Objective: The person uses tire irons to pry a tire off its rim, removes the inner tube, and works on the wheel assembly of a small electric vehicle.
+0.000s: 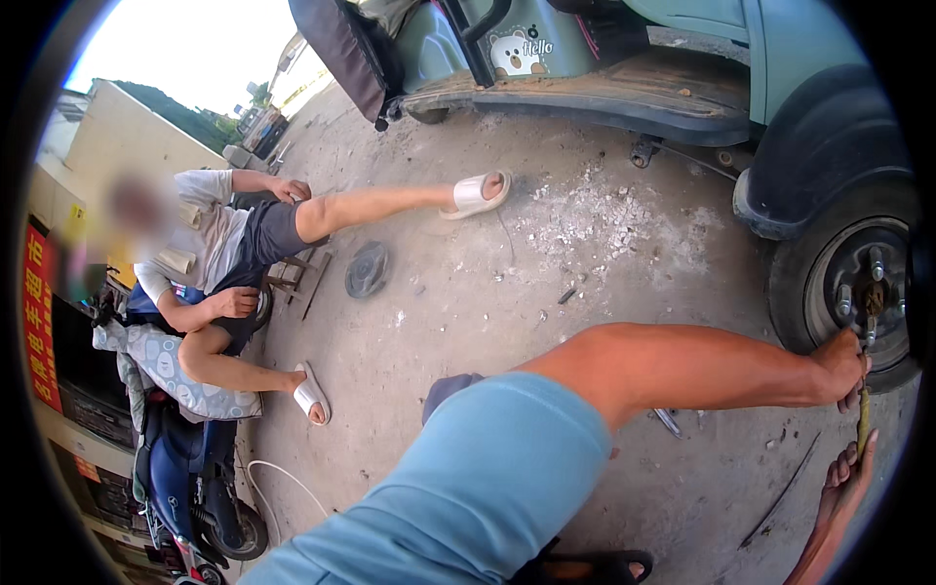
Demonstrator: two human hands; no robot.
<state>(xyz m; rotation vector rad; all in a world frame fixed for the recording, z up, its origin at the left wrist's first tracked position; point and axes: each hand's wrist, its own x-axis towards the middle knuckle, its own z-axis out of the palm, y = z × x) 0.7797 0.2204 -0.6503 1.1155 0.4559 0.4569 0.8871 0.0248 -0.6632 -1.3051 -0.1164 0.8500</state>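
My left arm in a light blue sleeve stretches across to the wheel [846, 263] of a pale green vehicle. Just below the hub [874, 296], my left hand [840, 370] is closed round the upper part of a slim tool with a yellowish handle [864, 419]. The tool's exact kind cannot be made out. Shiny metal studs [844, 300] stand out around the hub. From the lower right comes my right hand [844, 480], its fingers curled at the handle's lower end. The dark picture rim cuts off part of the wheel.
A seated person [224, 234] in white slippers has one leg stretched toward the vehicle [682, 93]. White crumbs [595, 224] litter the concrete. A black round cover [367, 269], a metal tool [669, 422] and a thin dark rod [780, 492] lie there. A blue scooter [190, 487] stands left.
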